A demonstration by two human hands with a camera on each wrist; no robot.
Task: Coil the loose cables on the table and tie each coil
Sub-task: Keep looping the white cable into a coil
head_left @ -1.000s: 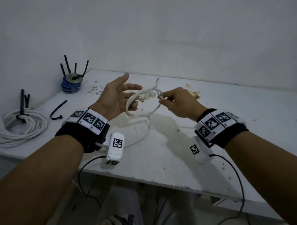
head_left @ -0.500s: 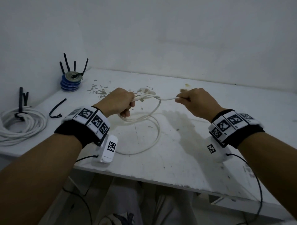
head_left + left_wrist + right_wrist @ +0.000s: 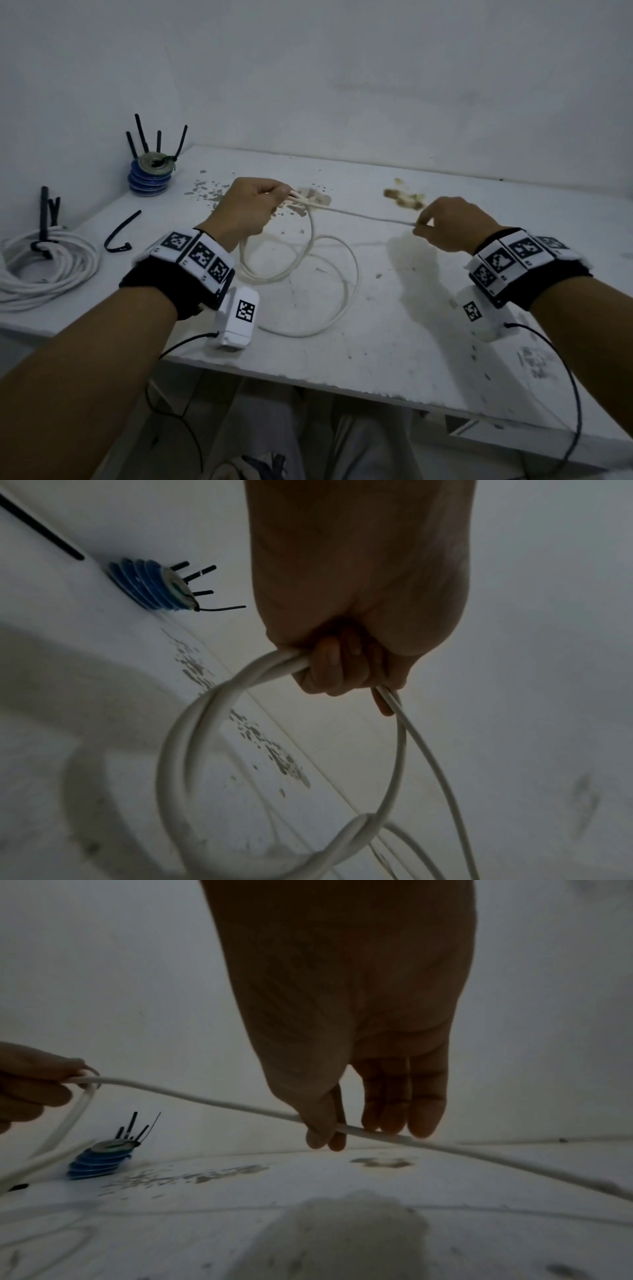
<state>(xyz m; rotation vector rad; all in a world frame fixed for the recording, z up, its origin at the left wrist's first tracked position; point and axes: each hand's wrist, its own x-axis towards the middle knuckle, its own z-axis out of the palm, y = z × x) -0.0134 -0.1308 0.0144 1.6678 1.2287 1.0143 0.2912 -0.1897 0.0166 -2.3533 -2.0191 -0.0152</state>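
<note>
A white cable (image 3: 346, 287) lies in loose loops on the white table (image 3: 394, 349). My left hand (image 3: 246, 209) grips a bundle of its loops above the table; the left wrist view shows the fingers (image 3: 329, 666) curled round the white cable (image 3: 192, 723). From that fist a straight run of cable crosses to my right hand (image 3: 442, 226), which pinches it between thumb and fingers. In the right wrist view the white cable (image 3: 219, 1102) passes under the right hand (image 3: 342, 1131) and trails on to the right. The left hand (image 3: 31, 1085) shows at the left edge.
A tied coil of white cable (image 3: 44, 270) lies at the table's left edge. A loose black tie (image 3: 121, 233) lies beside it. A blue stack of coils (image 3: 150, 174) with black ties sticking up stands at the back left corner. Brown stains (image 3: 404, 200) mark the far tabletop.
My left hand closed round the cable loops. My right hand moved away to the right, drawing a length of cable out straight between the two hands.
</note>
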